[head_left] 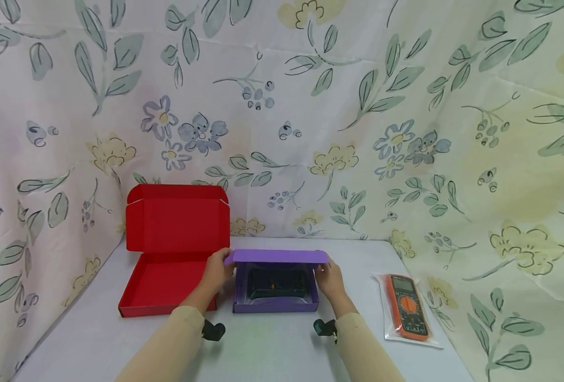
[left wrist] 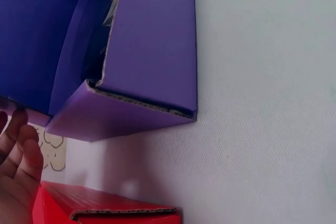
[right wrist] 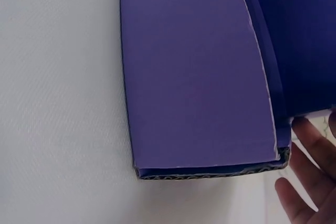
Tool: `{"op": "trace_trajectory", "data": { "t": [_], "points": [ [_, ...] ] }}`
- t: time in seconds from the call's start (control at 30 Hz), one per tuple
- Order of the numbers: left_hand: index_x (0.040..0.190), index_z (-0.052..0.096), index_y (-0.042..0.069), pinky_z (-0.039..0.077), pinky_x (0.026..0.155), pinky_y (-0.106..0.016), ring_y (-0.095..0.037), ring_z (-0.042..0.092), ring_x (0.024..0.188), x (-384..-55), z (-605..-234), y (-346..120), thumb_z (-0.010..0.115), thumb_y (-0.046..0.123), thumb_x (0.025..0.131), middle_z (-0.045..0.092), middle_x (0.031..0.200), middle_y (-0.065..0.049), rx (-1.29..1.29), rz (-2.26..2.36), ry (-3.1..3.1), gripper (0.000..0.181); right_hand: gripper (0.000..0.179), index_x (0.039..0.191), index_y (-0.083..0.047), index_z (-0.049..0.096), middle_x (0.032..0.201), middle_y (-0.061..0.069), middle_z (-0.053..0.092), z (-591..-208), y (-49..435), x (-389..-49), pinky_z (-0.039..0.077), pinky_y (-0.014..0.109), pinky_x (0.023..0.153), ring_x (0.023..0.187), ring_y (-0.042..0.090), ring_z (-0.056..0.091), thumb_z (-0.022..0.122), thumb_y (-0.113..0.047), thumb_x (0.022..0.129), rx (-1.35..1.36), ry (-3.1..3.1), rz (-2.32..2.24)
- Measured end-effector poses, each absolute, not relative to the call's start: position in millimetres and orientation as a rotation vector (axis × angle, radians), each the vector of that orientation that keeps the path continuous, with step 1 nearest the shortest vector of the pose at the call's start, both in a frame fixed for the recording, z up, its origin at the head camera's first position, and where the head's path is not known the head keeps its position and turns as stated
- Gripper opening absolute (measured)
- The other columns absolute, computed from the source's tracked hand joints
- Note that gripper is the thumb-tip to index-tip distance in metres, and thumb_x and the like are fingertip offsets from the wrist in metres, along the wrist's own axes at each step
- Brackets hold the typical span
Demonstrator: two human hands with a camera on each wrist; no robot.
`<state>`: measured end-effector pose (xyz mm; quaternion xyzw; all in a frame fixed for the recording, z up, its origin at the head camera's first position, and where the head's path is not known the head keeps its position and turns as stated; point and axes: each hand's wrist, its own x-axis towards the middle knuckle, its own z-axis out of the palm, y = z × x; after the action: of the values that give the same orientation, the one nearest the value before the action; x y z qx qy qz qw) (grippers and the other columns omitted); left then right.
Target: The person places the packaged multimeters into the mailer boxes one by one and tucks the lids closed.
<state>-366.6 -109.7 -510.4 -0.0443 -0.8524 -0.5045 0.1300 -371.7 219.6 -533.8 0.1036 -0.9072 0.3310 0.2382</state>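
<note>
A purple cardboard box [head_left: 276, 307] stands on the table with its lid [head_left: 282, 257] partly raised and tilted toward the front. My left hand [head_left: 217, 270] holds the lid's left side, and my right hand [head_left: 328, 277] holds its right side. Inside lies a dark object [head_left: 278, 283] in clear plastic with a small orange mark; the lid's shadow hides its kind. In the left wrist view, fingers [left wrist: 18, 150] touch the lid's edge beside the box's corner. The right wrist view has fingers [right wrist: 310, 161] at the opposite lid edge.
An open red cardboard box [head_left: 167, 281], its lid standing up, is left of the purple one, close behind my left wrist. An orange multimeter [head_left: 408, 305] in a clear bag lies at the right. A floral curtain [head_left: 282, 132] hangs behind the white table [head_left: 262, 350].
</note>
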Motion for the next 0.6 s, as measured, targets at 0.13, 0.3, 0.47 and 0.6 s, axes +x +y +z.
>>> {"op": "trace_trajectory", "data": {
  "t": [0.13, 0.3, 0.47, 0.6],
  "points": [
    [0.104, 0.067, -0.006, 0.058, 0.065, -0.038, -0.027, 0.063, 0.077, -368, -511, -113, 0.06, -0.014, 0.087, 0.069, 0.09, -0.017, -0.162, -1.538, -2.471, 0.02, 0.037, 0.124, -0.002, 0.064, 0.12, 0.022, 0.07, -535, 222, -371, 0.05, 0.056, 0.098, 0.113, 0.044, 0.066, 0.058, 0.01, 0.09, 0.332, -2.43, 0.968],
    [0.107, 0.069, -0.005, 0.054, 0.059, -0.033, -0.024, 0.059, 0.073, -367, -509, -115, 0.062, -0.001, 0.094, 0.066, 0.092, -0.014, -0.125, -1.663, -2.505, 0.015, 0.034, 0.125, 0.001, 0.065, 0.123, 0.022, 0.069, -534, 224, -369, 0.046, 0.056, 0.104, 0.119, 0.043, 0.063, 0.06, 0.008, 0.092, 0.346, -2.413, 1.069],
    [0.103, 0.073, 0.0, 0.055, 0.068, -0.034, -0.022, 0.062, 0.08, -365, -510, -120, 0.064, 0.014, 0.101, 0.068, 0.094, -0.009, -0.138, -1.614, -2.555, 0.017, 0.033, 0.125, 0.0, 0.068, 0.126, 0.022, 0.068, -531, 225, -366, 0.045, 0.057, 0.104, 0.121, 0.044, 0.061, 0.061, 0.008, 0.093, 0.297, -2.475, 1.109],
    [0.101, 0.075, 0.0, 0.055, 0.082, -0.037, -0.024, 0.063, 0.092, -364, -510, -124, 0.065, 0.012, 0.101, 0.07, 0.095, -0.008, -0.178, -1.55, -2.583, 0.015, 0.034, 0.127, -0.002, 0.07, 0.127, 0.022, 0.068, -531, 226, -364, 0.048, 0.059, 0.099, 0.118, 0.043, 0.063, 0.059, 0.005, 0.095, 0.241, -2.533, 1.173]
  ]
}}
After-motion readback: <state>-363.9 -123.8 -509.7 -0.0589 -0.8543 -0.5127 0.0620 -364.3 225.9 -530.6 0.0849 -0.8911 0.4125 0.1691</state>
